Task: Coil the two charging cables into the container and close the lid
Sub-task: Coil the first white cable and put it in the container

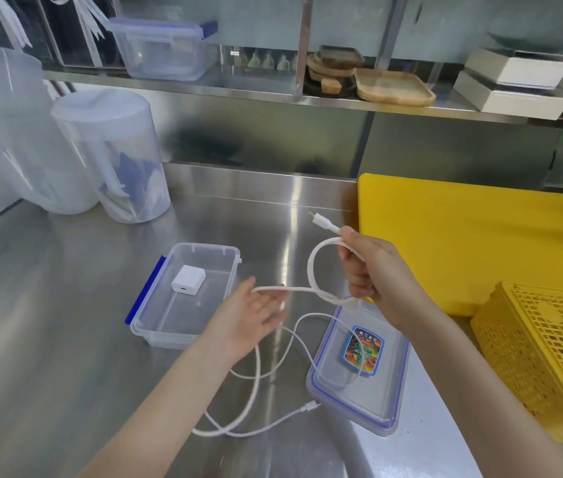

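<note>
A: You're working over the steel counter (66, 305), and the biggest worry is sitting right on it: the open container (183, 294) is lying to your left with a white charger block (188, 279) already inside, taking up floor space the coils are going to need.

B: And the lid (359, 367)?

A: It's lying flat just right of the container, with the thin cable (294, 339) trailing loose across it and looping over the counter. If you're lifting the lid while that cable is draped on it, you're likely dragging the cable along or flicking its plug off the edge.

B: What about the one being coiled?

A: Your right hand (376, 274) is clenching the thick cable (311, 270) near its plug, one loop formed, held above the lid. Your left hand (256, 312) is lying open, palm up, the cable running across its fingers, not gripped. That slack is probably crossing the thin cable below, so you're risking a tangle as you're pulling more in.

B: Anything smaller?

A: The loop is looking wide for that container; it may be springing open once released.
</note>
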Demonstrator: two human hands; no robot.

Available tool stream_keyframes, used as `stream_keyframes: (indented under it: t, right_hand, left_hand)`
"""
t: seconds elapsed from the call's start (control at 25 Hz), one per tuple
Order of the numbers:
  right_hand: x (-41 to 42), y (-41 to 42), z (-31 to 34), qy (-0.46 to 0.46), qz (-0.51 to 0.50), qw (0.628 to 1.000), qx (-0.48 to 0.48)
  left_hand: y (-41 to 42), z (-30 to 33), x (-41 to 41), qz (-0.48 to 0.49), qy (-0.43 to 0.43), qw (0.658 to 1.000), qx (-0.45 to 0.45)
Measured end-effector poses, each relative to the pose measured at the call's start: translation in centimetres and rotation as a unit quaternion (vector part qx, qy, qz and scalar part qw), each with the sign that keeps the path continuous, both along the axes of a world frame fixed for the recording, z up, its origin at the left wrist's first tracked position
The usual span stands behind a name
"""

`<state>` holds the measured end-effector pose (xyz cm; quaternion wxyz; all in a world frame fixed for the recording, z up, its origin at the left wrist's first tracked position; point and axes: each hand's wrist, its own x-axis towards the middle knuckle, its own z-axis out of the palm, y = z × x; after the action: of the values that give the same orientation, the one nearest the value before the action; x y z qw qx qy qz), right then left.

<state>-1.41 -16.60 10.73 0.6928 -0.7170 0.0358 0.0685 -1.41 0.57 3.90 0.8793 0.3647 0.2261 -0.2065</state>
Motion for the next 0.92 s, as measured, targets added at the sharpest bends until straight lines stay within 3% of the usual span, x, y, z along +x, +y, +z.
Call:
stream_keyframes:
  t: [0.08,0.2,0.28,0.4,0.6,0.72,0.84,0.92]
  right_hand:
    - [-0.3,-0.5,0.2,0.003,0.005,1.000,0.010]
    - [-0.7,-1.1,0.4,0.013,0.028,1.000,-0.008]
    - [-1.0,-1.0,0.4,0.016,0.051,0.998,-0.029]
    - [-1.1,-0.5,0.6,0.016,0.061,0.997,-0.049]
    - [-1.0,-0.2,1.0,0.011,0.054,0.996,-0.071]
    - [-1.0,0.0,0.9,-0.002,0.056,0.994,-0.097]
    - [-0.9,0.2,0.7,-0.007,0.046,0.991,-0.127]
    - [-0.7,0.5,0.5,-0.012,0.051,0.984,-0.167]
  left_hand:
    - [-0.1,0.9,0.9,0.082,-0.019,0.996,-0.016]
    - [-0.8,3.1,1.7,0.005,-0.163,0.971,0.176]
    - [-1.2,4.6,1.9,-0.073,-0.258,0.910,0.315]
    - [-1.3,6.4,2.4,-0.114,-0.360,0.798,0.470]
    - [-0.5,8.2,2.9,-0.121,-0.444,0.628,0.627]
    - [-0.1,8.0,3.0,-0.203,-0.447,0.609,0.623]
    - [0.1,7.6,2.4,-0.268,-0.422,0.660,0.561]
    - [0.2,7.3,2.2,-0.296,-0.413,0.667,0.544]
